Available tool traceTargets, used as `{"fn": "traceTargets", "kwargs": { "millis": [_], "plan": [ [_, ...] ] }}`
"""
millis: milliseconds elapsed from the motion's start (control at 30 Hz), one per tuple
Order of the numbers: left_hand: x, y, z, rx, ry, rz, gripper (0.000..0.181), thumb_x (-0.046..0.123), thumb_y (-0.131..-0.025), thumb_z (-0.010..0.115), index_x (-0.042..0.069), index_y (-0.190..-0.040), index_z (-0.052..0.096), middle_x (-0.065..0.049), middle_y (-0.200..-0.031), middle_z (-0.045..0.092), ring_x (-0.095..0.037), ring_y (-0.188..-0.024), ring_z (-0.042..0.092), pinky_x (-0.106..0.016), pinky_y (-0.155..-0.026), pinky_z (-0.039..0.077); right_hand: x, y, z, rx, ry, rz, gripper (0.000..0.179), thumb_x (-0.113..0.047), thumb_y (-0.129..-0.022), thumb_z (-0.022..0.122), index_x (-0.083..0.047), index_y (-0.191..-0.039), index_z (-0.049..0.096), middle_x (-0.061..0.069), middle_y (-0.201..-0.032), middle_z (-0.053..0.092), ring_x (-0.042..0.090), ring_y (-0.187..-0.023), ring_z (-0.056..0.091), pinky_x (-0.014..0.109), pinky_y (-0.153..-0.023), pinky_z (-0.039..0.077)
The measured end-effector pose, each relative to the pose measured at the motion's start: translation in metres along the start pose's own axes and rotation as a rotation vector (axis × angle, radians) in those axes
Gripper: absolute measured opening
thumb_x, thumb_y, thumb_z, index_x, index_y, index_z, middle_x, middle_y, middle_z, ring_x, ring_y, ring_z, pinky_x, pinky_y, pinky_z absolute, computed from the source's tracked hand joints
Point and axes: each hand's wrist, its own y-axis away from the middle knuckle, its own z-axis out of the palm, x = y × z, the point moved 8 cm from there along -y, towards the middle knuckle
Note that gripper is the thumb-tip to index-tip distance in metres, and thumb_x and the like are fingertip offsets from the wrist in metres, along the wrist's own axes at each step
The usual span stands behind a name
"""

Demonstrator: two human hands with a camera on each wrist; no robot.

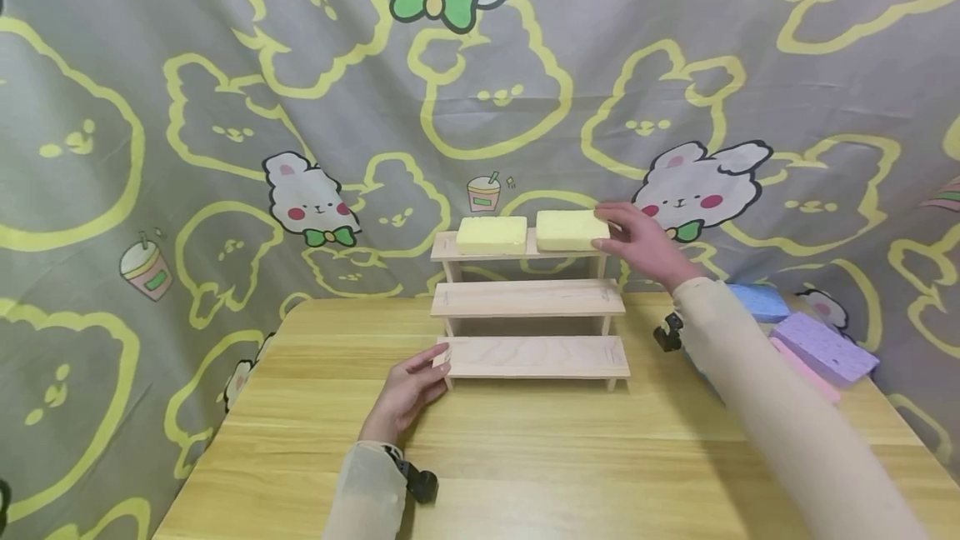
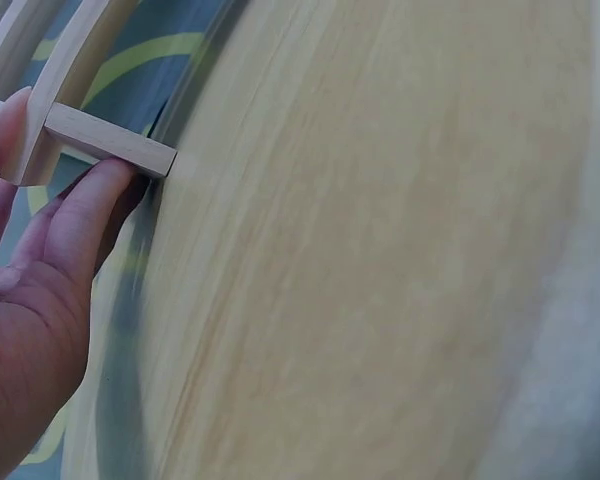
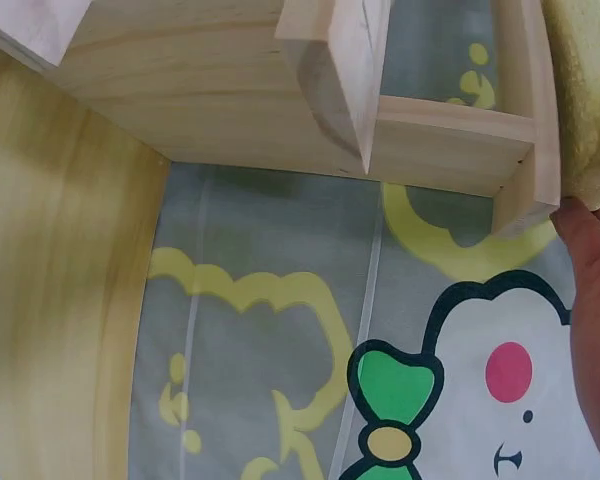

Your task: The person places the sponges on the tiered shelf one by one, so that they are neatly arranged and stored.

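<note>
A three-tier wooden rack stands on the table. Two pale yellow sponges lie side by side on its top tier, a left sponge and a right sponge with a small gap between them. My right hand pinches the right sponge at its right end, thumb in front and fingers behind. In the right wrist view, the yellow sponge sits against the top board, partly cut off by the frame. My left hand grips the left end of the lowest tier. The left wrist view shows fingertips against the wooden leg.
On the table's right side lie a blue sponge, a purple sponge and a pink sponge, partly behind my right sleeve. A patterned grey curtain hangs behind the wooden table.
</note>
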Motion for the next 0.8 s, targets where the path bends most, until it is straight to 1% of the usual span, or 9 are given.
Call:
{"fn": "traceTargets", "kwargs": {
  "millis": [200, 333, 433, 500, 600, 800],
  "plan": [
    [-0.002, 0.0, -0.001, -0.002, -0.007, -0.005, 0.046, 0.003, -0.088, 0.072, 0.001, -0.132, 0.061, -0.017, -0.151, 0.039, -0.025, -0.113, 0.06, -0.04, -0.093, 0.052, 0.007, -0.005, 0.004, -0.033, 0.058, 0.022, 0.055, -0.007, -0.094, 0.067, 0.011, -0.14, 0.044, 0.024, -0.149, 0.034, 0.041, -0.136, 0.034, 0.046, -0.113, 0.03],
    [-0.001, 0.0, 0.0, -0.012, -0.016, 0.0, 0.046, 0.003, -0.089, 0.072, 0.0, -0.133, 0.059, -0.019, -0.152, 0.035, -0.025, -0.113, 0.06, -0.041, -0.093, 0.052, 0.011, -0.003, 0.004, -0.054, 0.084, 0.062, 0.06, -0.011, -0.094, 0.067, 0.009, -0.144, 0.04, 0.019, -0.156, 0.028, 0.038, -0.14, 0.029, 0.045, -0.115, 0.026],
    [-0.002, 0.0, 0.001, -0.008, -0.011, -0.006, 0.046, 0.003, -0.089, 0.072, 0.0, -0.133, 0.06, -0.018, -0.153, 0.035, -0.026, -0.115, 0.059, -0.041, -0.094, 0.051, 0.012, 0.001, 0.0, -0.044, 0.088, 0.079, 0.064, -0.014, -0.094, 0.068, 0.005, -0.147, 0.038, 0.014, -0.159, 0.025, 0.036, -0.142, 0.027, 0.044, -0.116, 0.024],
    [-0.002, 0.0, 0.001, -0.001, -0.003, -0.008, 0.045, 0.002, -0.089, 0.072, 0.001, -0.133, 0.06, -0.017, -0.153, 0.036, -0.027, -0.117, 0.057, -0.041, -0.094, 0.051, 0.011, 0.004, -0.003, -0.03, 0.07, 0.076, 0.066, -0.015, -0.094, 0.068, 0.003, -0.149, 0.036, 0.013, -0.159, 0.024, 0.035, -0.142, 0.026, 0.044, -0.116, 0.024],
    [-0.001, -0.001, 0.002, 0.002, 0.0, -0.004, 0.046, 0.002, -0.089, 0.071, 0.001, -0.133, 0.06, -0.016, -0.153, 0.035, -0.028, -0.12, 0.055, -0.042, -0.095, 0.05, 0.007, 0.01, -0.009, 0.0, 0.054, 0.06, 0.065, -0.016, -0.094, 0.069, 0.001, -0.149, 0.038, 0.013, -0.157, 0.028, 0.034, -0.141, 0.028, 0.045, -0.115, 0.026],
    [-0.001, -0.001, 0.0, 0.02, -0.003, -0.001, 0.045, 0.001, -0.088, 0.072, 0.001, -0.132, 0.061, -0.017, -0.154, 0.034, -0.027, -0.115, 0.058, -0.042, -0.094, 0.051, 0.002, 0.022, -0.018, 0.045, 0.047, 0.02, 0.057, -0.01, -0.093, 0.069, 0.003, -0.143, 0.046, 0.018, -0.147, 0.041, 0.038, -0.133, 0.038, 0.047, -0.111, 0.033]
  ]
}}
